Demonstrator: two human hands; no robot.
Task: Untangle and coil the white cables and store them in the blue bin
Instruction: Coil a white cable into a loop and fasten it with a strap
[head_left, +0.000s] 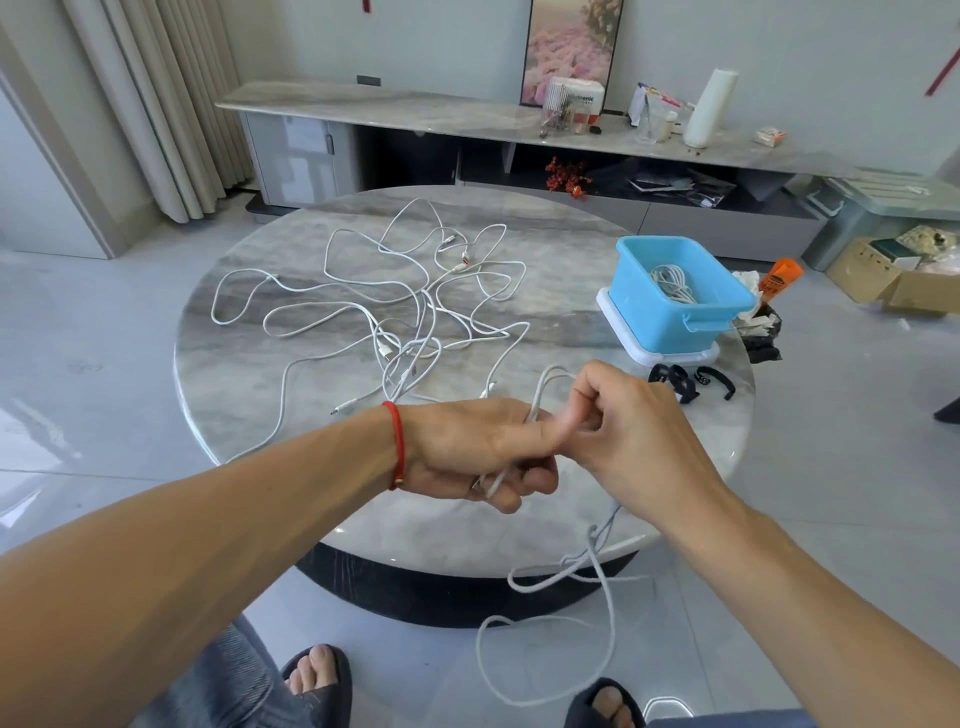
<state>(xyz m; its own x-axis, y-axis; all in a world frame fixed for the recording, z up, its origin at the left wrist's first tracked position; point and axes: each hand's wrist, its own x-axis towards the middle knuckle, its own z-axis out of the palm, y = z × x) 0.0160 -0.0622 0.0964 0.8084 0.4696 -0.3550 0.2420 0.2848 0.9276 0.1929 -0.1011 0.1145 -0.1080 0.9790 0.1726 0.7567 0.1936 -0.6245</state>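
Note:
A tangle of white cables (410, 312) lies spread over the round marble table (322, 467). My left hand (467, 452), with a red string on its wrist, grips a few folded loops of one white cable (545, 387) above the table's near edge. My right hand (628, 421) is curled round the same cable right beside it. The cable's free length (597, 577) hangs off the table edge in loose loops toward the floor. The blue bin (675, 317) stands at the right of the table on a white lid, with one coiled white cable (675, 283) inside.
Black straps (685, 384) lie on the table in front of the bin. An orange bottle (779, 278) and black bag sit behind it. A long marble sideboard (415, 111) runs along the far wall. My sandalled feet (317, 680) are below the table edge.

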